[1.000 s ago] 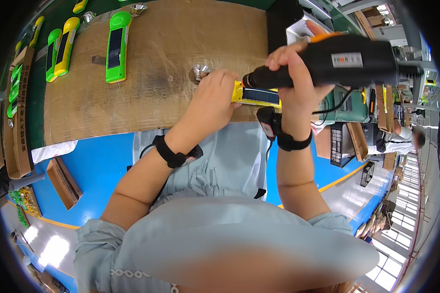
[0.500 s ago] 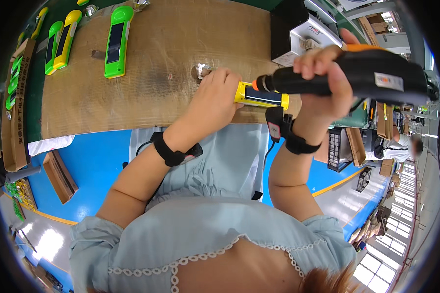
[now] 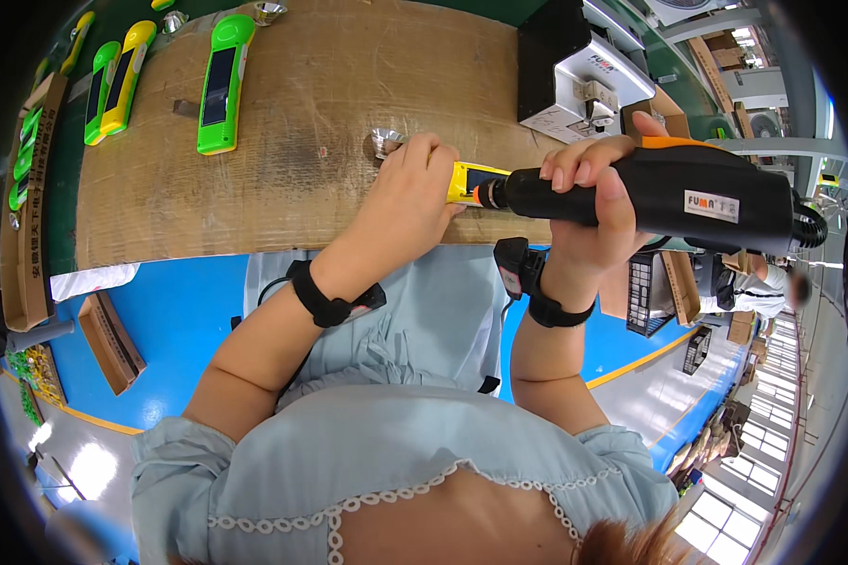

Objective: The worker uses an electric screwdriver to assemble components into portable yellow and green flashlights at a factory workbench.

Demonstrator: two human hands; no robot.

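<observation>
My left hand is closed around one end of a yellow casing with a dark panel, pressed on the cardboard-covered bench. In my right hand is a black electric screwdriver with an orange strip, held almost level. Its orange-ringed nose points left and lies over the yellow casing; whether the bit touches it cannot be made out. A shiny metal reflector cup sits just beyond my left fingers. Part of the casing is hidden by my left hand and the screwdriver.
Left of centre lies a green casing with a dark panel; a yellow casing and another green one are farther left. A black-and-white machine stands at the back right. The bench cardboard ends in front of me.
My right hand has brought the screwdriver left and slightly down, so its nose is over the nearer part of the yellow casing. My left hand keeps its hold.
</observation>
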